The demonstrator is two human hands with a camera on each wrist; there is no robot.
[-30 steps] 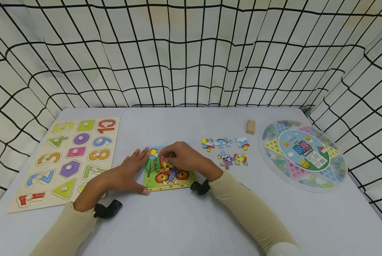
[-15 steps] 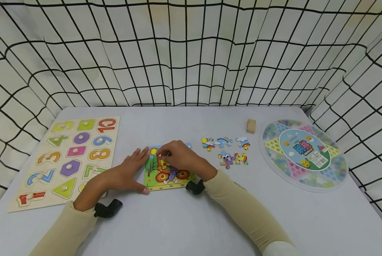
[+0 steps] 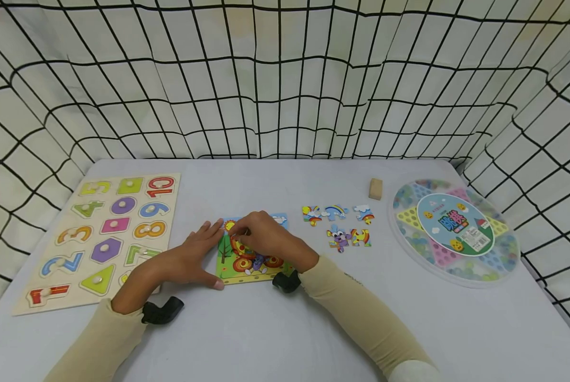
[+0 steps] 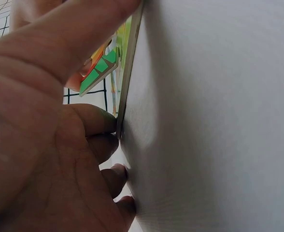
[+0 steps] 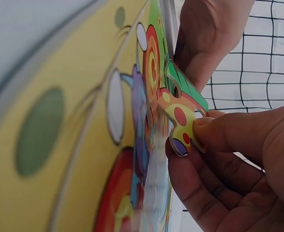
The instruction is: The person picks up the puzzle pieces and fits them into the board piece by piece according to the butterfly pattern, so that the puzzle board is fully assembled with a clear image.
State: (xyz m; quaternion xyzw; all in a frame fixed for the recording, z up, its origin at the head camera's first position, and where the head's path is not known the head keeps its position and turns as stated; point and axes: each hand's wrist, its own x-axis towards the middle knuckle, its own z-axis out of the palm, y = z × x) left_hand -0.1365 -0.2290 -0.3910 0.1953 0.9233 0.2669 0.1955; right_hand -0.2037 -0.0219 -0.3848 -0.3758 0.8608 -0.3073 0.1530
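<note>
A small picture puzzle board [image 3: 227, 275] with a cartoon scene lies at the middle of the table. My left hand [image 3: 189, 261] rests at its left edge, fingers spread, thumb at the lower left corner. Over the board, my right hand [image 3: 268, 233] pinches a jigsaw piece [image 5: 180, 113] between thumb and fingers. That piece is green, red and yellow with dots. It is tilted above the board surface in the right wrist view; its green part [image 4: 101, 70] shows in the left wrist view. The right hand hides part of the picture.
Several loose jigsaw pieces [image 3: 339, 239] lie right of the board, with a small wooden block [image 3: 375, 189] behind them. At the left is a wooden number-and-shape board [image 3: 137, 209]. A round clear game box [image 3: 456, 225] sits at the right. Black netting surrounds the table.
My right hand has shifted slightly left over the puzzle board, still pinching the jigsaw piece. The left hand stays at the board's edge.
</note>
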